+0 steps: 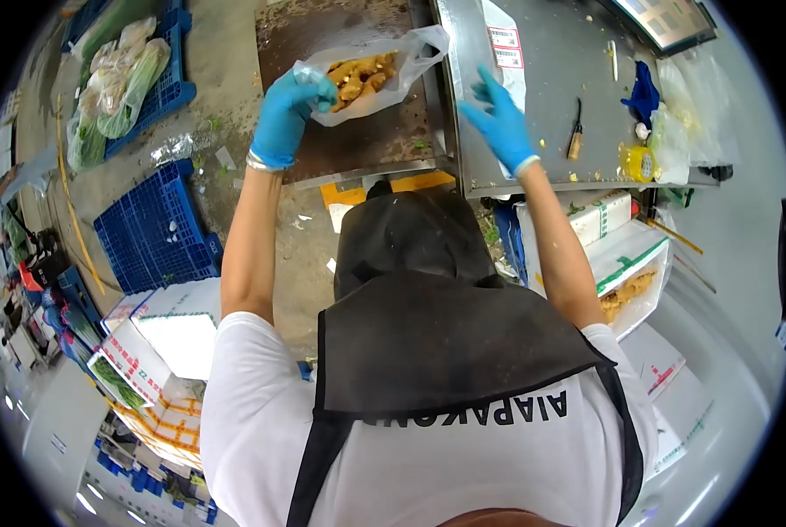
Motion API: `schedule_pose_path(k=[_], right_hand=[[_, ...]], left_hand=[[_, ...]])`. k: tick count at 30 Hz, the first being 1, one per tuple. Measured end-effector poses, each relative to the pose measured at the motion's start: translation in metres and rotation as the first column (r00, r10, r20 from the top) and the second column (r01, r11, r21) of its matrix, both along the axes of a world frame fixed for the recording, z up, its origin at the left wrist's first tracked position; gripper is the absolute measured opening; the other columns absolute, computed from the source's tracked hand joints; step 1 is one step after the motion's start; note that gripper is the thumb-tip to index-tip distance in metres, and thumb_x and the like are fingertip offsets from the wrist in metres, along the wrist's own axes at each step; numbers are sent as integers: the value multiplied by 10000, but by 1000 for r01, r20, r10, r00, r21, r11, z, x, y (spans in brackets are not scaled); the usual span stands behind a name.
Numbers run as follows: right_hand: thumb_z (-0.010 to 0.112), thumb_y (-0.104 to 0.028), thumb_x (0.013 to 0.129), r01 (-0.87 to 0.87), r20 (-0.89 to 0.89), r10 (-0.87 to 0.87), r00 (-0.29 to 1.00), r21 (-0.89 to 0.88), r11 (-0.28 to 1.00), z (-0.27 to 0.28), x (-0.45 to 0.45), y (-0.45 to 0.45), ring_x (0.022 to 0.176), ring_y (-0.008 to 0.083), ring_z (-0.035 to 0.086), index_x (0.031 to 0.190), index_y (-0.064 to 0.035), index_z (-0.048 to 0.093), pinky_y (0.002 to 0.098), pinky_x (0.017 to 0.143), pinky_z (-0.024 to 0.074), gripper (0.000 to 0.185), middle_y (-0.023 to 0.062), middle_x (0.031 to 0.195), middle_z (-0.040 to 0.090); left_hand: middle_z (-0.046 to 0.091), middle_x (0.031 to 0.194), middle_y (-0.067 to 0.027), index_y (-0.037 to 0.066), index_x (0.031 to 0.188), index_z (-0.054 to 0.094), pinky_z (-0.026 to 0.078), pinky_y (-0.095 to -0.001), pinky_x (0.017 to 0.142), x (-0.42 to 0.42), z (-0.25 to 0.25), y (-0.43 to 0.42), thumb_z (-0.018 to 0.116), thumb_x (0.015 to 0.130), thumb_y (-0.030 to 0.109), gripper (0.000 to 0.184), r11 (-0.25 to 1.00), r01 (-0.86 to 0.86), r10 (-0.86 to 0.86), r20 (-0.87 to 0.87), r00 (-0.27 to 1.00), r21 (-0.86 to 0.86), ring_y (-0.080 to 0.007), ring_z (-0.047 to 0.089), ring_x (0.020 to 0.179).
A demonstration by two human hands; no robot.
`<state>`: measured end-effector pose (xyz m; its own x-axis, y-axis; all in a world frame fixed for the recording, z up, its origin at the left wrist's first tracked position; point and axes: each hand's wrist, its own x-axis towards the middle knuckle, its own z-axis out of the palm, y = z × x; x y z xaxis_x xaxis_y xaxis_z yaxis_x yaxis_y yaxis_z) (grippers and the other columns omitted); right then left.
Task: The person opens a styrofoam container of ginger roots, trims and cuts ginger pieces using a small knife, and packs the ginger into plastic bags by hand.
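Note:
A clear plastic bag lies spread on the brown board, with several pieces of ginger in its mouth. My left hand, in a blue glove, pinches the bag's left edge beside the ginger. To the right, my right hand, gloved too, hangs over the metal table with its fingers apart and nothing in them. Just behind it is a sheet of labels with red borders.
On the metal table lie a knife, a blue cloth and a yellow tape roll. A screen stands top right. A foam box of ginger is at lower right, blue pallets at left.

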<state>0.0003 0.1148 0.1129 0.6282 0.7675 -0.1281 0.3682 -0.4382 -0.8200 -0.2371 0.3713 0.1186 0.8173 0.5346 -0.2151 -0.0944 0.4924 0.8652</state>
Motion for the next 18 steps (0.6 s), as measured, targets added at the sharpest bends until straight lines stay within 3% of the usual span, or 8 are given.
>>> schedule_pose_path(k=[4,6,8,9,10,13,14,18], right_hand=[[839,-501,660,17,357,-65,932,138,990,9,-15,65,1347,392,360,1521,-15,152,443,1088,356,1204,265,1467,331],[851,-438,658,146,459,-215,862,181,973,-15,-1,88,1274,391,453,1524,-12,100,443,1049,401,1224,272,1445,370],[797,-339,734,285,91,-288,953,44,957,-25,31,93,1202,343,552,1493,0,240,395,999,466,1001,230,1313,542],[705,-254,808,227,-133,-216,967,75,971,-75,76,92,1009,259,669,1356,18,472,329,843,546,655,176,1159,656],[623,-242,871,224,-616,-139,775,62,973,2,74,70,912,181,687,1176,13,620,276,742,548,397,113,1082,692],[545,-245,919,-156,-343,166,924,57,986,74,91,10,995,173,657,1179,2,633,298,912,494,369,92,1082,696],[573,-351,897,-287,-324,282,903,34,957,80,100,-14,992,143,620,1052,-41,701,287,901,447,369,69,1006,715],[593,-326,868,-470,-343,468,815,81,879,138,117,-98,1110,184,609,1145,-16,677,297,1083,364,424,108,1095,708]], left_hand=[[633,797,-106,-38,923,632,483,-303,774,14,96,-27,529,840,98,190,987,87,-91,17,996,137,-169,577,688],[624,769,-110,-39,937,625,495,-323,758,15,127,-36,531,829,100,199,936,228,-243,24,970,269,-177,580,676],[637,778,-132,-54,991,614,508,-346,757,15,160,-49,539,811,97,247,901,272,-276,-37,961,338,-193,583,671],[650,856,-175,-70,1031,602,514,-356,765,17,161,-49,541,802,94,289,916,205,-260,119,958,344,-208,599,706],[643,946,-218,-88,1071,585,515,-365,786,21,167,-55,542,795,97,335,931,149,-218,181,959,333,-226,612,747],[524,1277,-342,-151,1191,519,495,-400,912,28,188,-75,570,760,128,516,925,81,-167,205,964,372,-299,639,972],[513,1298,-332,-153,1229,493,488,-417,929,30,195,-93,567,757,127,553,935,36,-94,149,984,353,-310,635,1006],[446,1384,-327,-166,1329,409,434,-486,1031,41,206,-144,623,716,116,708,970,-66,51,67,996,233,-384,580,1177]])
